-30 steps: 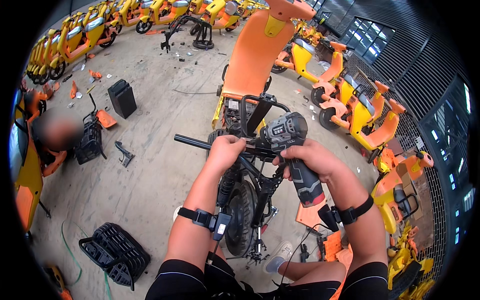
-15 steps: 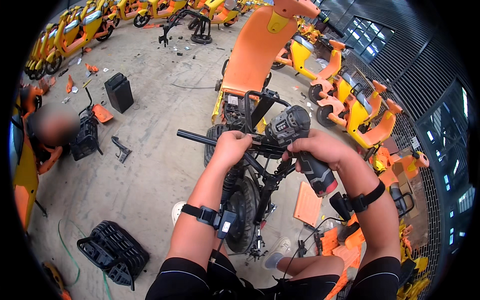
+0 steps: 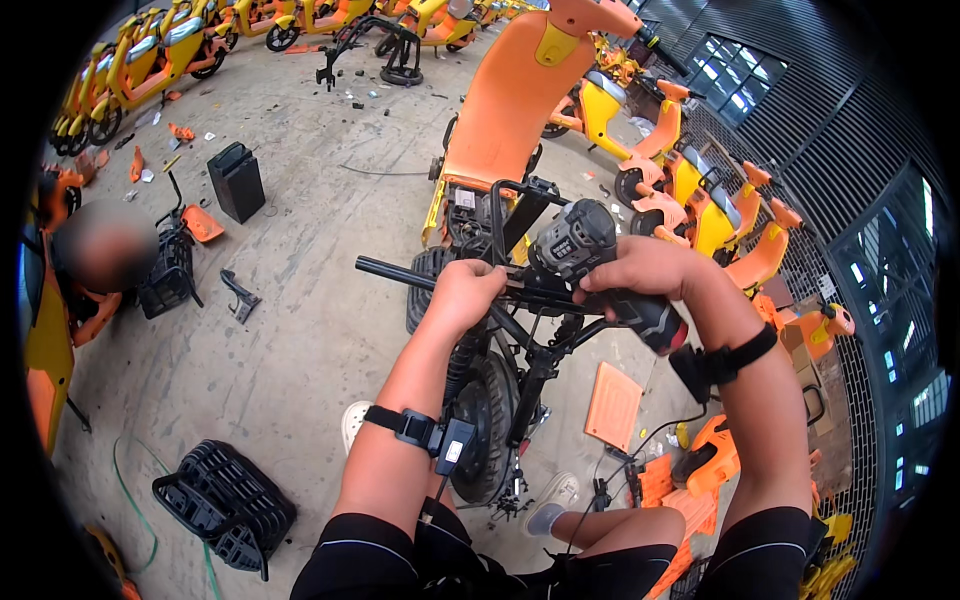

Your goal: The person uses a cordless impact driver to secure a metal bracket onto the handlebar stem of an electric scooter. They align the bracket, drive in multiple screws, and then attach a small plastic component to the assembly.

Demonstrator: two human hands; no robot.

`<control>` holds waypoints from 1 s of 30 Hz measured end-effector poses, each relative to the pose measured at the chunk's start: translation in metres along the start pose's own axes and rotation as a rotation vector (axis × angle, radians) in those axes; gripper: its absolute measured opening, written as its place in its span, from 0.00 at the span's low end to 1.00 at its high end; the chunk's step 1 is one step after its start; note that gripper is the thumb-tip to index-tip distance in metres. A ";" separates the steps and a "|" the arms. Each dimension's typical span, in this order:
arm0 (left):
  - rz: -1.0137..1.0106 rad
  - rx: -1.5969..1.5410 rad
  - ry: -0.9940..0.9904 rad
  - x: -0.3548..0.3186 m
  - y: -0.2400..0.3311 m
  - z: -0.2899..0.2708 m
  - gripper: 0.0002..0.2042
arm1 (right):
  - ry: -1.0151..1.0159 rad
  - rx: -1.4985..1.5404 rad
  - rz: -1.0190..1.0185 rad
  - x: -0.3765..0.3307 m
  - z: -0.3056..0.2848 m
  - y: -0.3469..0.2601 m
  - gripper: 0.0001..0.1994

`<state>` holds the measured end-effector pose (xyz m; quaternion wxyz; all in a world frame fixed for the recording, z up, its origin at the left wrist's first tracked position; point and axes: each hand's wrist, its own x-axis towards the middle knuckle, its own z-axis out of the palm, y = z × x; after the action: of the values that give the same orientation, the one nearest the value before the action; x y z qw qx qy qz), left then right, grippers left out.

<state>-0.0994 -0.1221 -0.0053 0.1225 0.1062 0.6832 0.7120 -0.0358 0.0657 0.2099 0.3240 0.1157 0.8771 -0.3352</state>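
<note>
Right hand (image 3: 640, 272) — gripping drill (image 3: 578, 238) | nose left, handle slanting right | left hand (image 3: 466, 293) — hold unclear

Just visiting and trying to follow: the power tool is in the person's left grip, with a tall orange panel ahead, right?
Not quite: the head view shows the power tool in the person's right grip. The tall orange panel is indeed ahead.

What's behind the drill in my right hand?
Black frame tubing shows to the left of and below the drill in your right hand. Whatever lies directly behind its body is covered and can't be seen.
</note>
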 end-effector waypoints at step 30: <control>-0.023 -0.013 -0.016 0.001 -0.001 0.001 0.16 | 0.933 -1.109 -0.394 0.020 0.026 0.005 0.44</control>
<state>-0.1004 -0.1210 -0.0066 0.1369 0.1031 0.6788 0.7141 -0.0358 0.0516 0.1800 -0.1366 -0.0936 0.9681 0.1880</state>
